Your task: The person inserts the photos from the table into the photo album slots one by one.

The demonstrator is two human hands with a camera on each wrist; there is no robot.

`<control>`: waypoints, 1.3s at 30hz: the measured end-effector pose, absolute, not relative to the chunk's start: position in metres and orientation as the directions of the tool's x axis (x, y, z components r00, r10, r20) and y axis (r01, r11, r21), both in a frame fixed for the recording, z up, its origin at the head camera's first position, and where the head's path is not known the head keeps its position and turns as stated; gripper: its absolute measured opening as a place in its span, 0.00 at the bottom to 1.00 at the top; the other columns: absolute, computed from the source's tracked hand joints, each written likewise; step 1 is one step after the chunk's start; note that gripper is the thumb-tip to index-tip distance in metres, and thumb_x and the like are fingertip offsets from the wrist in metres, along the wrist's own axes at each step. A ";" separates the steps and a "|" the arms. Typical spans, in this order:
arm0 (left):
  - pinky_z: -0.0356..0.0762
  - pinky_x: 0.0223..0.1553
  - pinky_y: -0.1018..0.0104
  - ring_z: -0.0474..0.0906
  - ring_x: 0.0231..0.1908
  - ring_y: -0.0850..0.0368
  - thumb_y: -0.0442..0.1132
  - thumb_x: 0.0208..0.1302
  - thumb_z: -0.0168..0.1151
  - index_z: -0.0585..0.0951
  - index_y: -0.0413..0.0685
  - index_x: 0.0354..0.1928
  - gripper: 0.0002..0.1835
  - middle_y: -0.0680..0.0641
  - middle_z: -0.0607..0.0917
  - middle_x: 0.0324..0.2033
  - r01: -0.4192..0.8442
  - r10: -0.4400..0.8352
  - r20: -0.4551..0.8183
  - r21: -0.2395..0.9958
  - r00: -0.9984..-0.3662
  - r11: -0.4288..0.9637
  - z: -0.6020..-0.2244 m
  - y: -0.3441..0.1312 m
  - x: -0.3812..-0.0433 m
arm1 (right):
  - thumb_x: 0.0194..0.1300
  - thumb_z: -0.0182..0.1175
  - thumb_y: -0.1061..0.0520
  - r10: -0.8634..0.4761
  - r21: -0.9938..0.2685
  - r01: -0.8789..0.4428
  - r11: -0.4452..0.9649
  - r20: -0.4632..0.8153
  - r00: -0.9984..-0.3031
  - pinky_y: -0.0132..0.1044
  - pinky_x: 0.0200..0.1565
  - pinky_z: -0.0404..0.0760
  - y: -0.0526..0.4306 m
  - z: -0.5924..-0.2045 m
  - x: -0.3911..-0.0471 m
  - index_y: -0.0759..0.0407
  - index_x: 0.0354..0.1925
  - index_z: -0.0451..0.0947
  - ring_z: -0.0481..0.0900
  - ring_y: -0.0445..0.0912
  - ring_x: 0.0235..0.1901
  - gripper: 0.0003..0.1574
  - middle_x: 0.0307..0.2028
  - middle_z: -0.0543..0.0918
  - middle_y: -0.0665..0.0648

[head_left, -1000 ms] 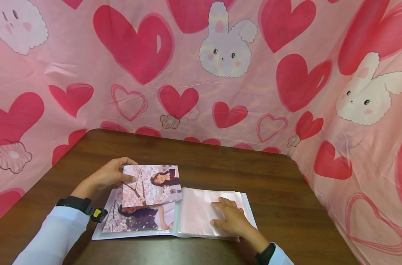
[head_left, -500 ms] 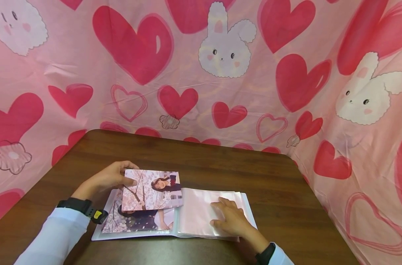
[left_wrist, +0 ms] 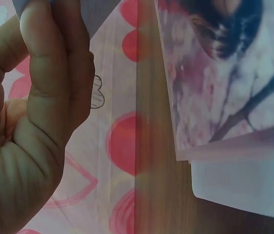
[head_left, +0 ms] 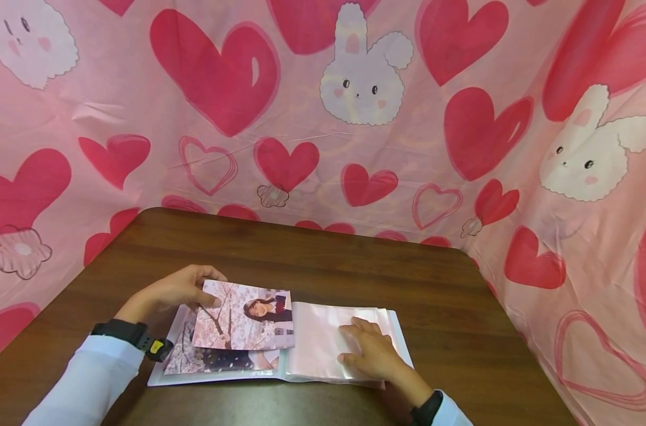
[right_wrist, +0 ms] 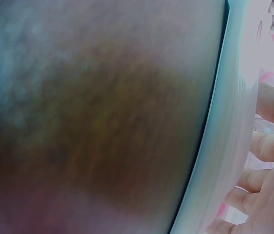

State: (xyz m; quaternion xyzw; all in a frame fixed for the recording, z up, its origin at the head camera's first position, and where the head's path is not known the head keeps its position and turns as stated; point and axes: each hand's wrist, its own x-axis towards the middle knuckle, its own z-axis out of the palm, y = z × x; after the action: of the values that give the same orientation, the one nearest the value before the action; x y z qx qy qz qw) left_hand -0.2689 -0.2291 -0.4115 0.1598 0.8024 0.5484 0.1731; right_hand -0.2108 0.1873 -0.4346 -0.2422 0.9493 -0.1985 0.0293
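My left hand (head_left: 181, 290) pinches a loose photo (head_left: 248, 325) by its upper left edge, thumb on the picture side. It shows a person among cherry blossoms, turned sideways. The loose photo overlaps another blossom photo (head_left: 181, 355) on the left page of an open photo album (head_left: 160, 378), hiding much of it. In the left wrist view, the fingers (left_wrist: 42, 78) curl against the photo's grey back (left_wrist: 100, 17). My right hand (head_left: 371, 352), fingers spread, rests on the shiny clear sleeves (head_left: 312, 337) of the right page. The right wrist view shows its palm and fingers (right_wrist: 268, 190) past the album's edge.
The album lies near the front of a dark brown wooden table (head_left: 328, 254). A pink curtain (head_left: 301, 112) with hearts and white rabbits stands behind the table and along its sides.
My left hand has moved down and slightly right with the loose photo, which now covers more of the photo beneath. My right hand stays in place.
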 end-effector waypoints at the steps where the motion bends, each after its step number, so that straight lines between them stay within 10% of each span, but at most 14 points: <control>1: 0.79 0.27 0.54 0.78 0.28 0.45 0.35 0.52 0.70 0.71 0.32 0.49 0.25 0.40 0.82 0.33 0.070 0.456 -0.103 0.935 -0.884 0.347 -0.412 -0.229 -0.268 | 0.55 0.65 0.48 -0.472 -0.390 -0.449 0.804 0.041 -0.881 0.66 0.41 0.64 0.187 -0.434 -0.211 0.58 0.56 0.72 0.62 0.63 0.58 0.32 0.60 0.67 0.68; 39: 0.78 0.23 0.58 0.76 0.24 0.49 0.36 0.53 0.69 0.72 0.33 0.50 0.25 0.41 0.82 0.32 0.095 0.548 -0.118 0.933 -0.828 0.346 -0.413 -0.219 -0.263 | 0.54 0.66 0.49 -0.448 -0.434 -0.421 0.797 0.043 -0.893 0.68 0.44 0.61 0.189 -0.438 -0.211 0.57 0.56 0.72 0.57 0.64 0.60 0.32 0.61 0.65 0.69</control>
State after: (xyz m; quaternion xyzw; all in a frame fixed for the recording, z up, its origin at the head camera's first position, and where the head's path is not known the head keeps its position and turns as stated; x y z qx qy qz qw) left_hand -0.2628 -0.2192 -0.4135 0.2028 0.7926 0.5348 0.2114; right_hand -0.2112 0.1890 -0.4380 -0.2294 0.9473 -0.2217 0.0308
